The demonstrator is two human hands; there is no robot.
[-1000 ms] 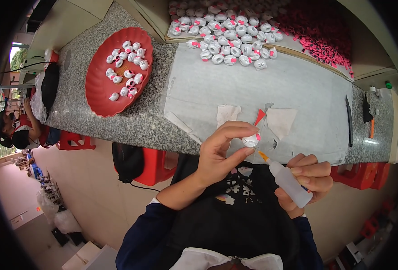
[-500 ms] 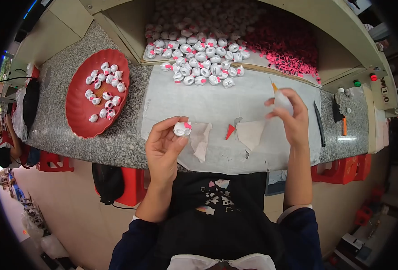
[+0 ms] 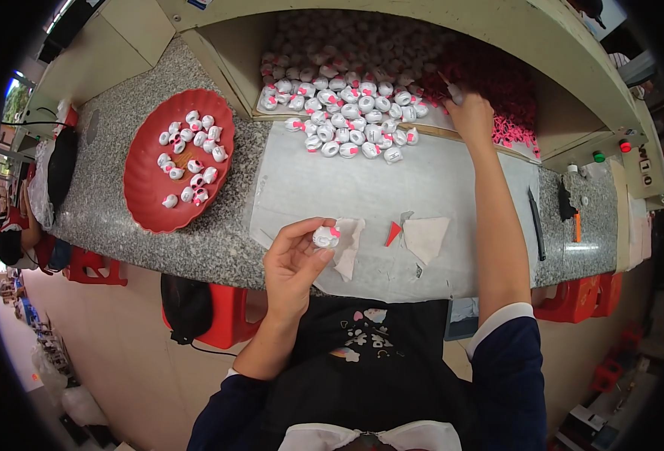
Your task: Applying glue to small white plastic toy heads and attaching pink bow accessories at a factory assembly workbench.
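Note:
My left hand (image 3: 296,264) pinches a small white cat-head piece with a pink bow (image 3: 326,237) between thumb and fingers, above the near left edge of the white sheet (image 3: 332,184). Stretched out to the far right, my right hand (image 3: 473,119) is closed around a small white squeeze bottle (image 3: 455,95) with a thin tip. It is at the front of the heap of small pink pieces (image 3: 514,128) inside the shelf. Left of that hand lies a large pile of white cat-head pieces (image 3: 354,113), spilling onto the sheet.
A red scalloped dish (image 3: 143,180) with several finished-looking white pieces stands on the granite counter at left. Cloth scraps (image 3: 426,237) and a red scrap (image 3: 393,234) lie on the sheet. A black pen-like tool (image 3: 536,225) rests at its right edge. The shelf's top board overhangs the heaps.
My right hand has moved forward from above the sheet to the pink heap, still holding the bottle. My left hand keeps its piece; the whole view has shifted slightly.

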